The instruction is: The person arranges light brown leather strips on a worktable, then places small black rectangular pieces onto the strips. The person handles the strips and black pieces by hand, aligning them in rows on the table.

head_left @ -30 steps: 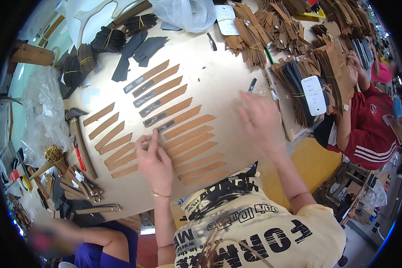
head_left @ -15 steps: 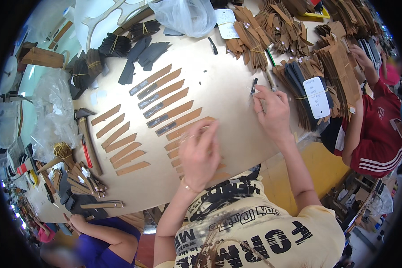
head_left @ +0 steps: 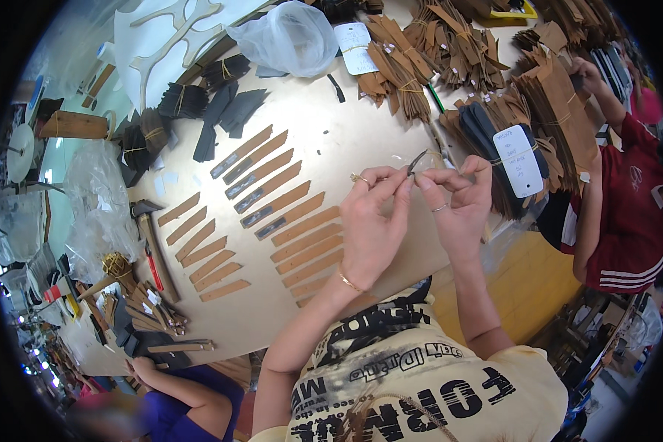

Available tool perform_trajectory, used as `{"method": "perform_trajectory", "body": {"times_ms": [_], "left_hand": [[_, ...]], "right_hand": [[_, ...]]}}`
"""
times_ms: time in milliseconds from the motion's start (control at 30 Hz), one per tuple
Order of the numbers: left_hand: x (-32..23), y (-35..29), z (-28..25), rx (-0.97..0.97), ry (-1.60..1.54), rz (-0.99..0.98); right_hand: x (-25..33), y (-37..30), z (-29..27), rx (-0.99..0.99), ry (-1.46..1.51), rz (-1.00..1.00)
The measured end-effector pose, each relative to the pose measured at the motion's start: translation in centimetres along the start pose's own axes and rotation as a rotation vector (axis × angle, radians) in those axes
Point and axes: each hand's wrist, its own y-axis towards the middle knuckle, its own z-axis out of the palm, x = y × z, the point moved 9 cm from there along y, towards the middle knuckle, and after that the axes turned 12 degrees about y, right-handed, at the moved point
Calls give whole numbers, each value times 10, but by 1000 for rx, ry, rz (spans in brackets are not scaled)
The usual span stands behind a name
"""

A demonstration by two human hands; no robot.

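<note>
A small thin black strip (head_left: 418, 160) is pinched between the fingertips of my left hand (head_left: 376, 221), over the right part of the table. The fingertips of my right hand (head_left: 460, 202) meet it there, thumb and forefinger at the strip's lower end; my other right fingers are curled. To the left of my hands lies a slanted column of brown strips (head_left: 308, 241). Several upper ones carry a shiny dark patch (head_left: 248, 199) on their left part. Further left is a second column of shorter brown strips (head_left: 197, 243).
A hammer (head_left: 151, 236) lies at the left beside a clear plastic bag (head_left: 96, 206). Bundles of brown strips (head_left: 457, 48) and a banded dark bundle with a white tag (head_left: 519, 158) lie at far right. Co-workers' arms reach in at right (head_left: 593, 177) and lower left (head_left: 173, 387).
My left hand has moved right and up from over the brown strips to meet my right hand. The black strip, held in my right hand before, is now between both hands' fingertips.
</note>
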Motion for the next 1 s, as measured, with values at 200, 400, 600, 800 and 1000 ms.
{"method": "perform_trajectory", "body": {"times_ms": [200,400,600,800,1000], "left_hand": [[0,1,-2,19,34,-6],[1,1,-7,37,3,-9],[7,0,-9,54,-46,-25],[7,-1,-9,32,-11,-12],[5,-1,-9,27,0,-8]], "right_hand": [[12,-5,8,69,-273,-157],[25,-14,24,105,-491,-423],[27,-14,30,137,-487,-472],[27,-15,34,143,-515,-503],[20,-13,30,107,-510,-448]]}}
